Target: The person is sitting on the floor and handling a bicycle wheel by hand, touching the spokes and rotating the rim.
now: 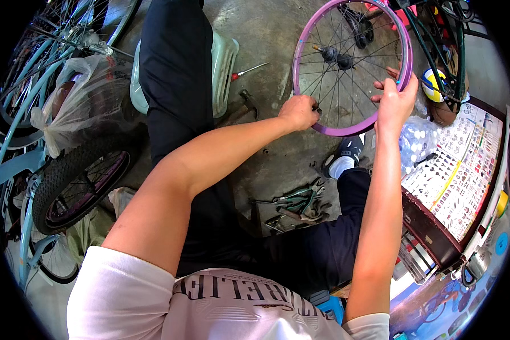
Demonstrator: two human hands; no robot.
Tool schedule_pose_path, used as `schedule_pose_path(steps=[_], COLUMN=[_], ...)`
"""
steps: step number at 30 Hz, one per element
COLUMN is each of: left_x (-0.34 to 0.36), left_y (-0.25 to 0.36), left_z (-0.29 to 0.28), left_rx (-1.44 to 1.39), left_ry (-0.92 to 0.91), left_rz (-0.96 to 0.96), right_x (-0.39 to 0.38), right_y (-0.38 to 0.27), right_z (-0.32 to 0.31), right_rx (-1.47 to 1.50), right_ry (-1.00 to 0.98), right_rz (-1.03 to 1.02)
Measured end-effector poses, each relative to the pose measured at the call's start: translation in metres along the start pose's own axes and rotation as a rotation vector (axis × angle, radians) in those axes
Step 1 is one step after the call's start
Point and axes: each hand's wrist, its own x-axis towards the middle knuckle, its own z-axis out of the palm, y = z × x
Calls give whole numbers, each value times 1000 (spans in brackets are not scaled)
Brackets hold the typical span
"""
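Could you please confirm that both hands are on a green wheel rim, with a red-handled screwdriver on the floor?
Not quite: the head view shows the wheel rim is purple, not green. The left hand and right hand are on it, and the red-handled screwdriver lies on the floor.

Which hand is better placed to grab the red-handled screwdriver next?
Probably the left hand: at the lower left of the purple rim, it's nearer the screwdriver than the right hand on the rim's right.

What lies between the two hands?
Between the left hand and right hand, the head view shows the lower part of the purple-rimmed bicycle wheel.
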Motion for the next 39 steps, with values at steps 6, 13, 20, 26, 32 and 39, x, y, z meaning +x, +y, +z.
schedule_pose_path(steps=[6,13,20,26,32,39], left_x=[8,9,8,4,-11,-7], left_y=[-13,-8,-4,1,-2,-10], left_z=[4,-2,-6,7,7,6], left_rx=[-230,-873,-760,-756,-713,-373], left_ry=[-96,-380,-403,-272,-120,13], left_rz=[-33,-271,-163,-167,-125,-43], right_x=[-1,1,2,3,2,2], right_y=[-4,-3,1,3,5,5], right_z=[1,3,3,1,-2,-5], right_rx=[-7,28,3,3,2,-12], right_ry=[-1,6,23,22,36,32], right_rz=[-1,-1,-3,11,31,20])
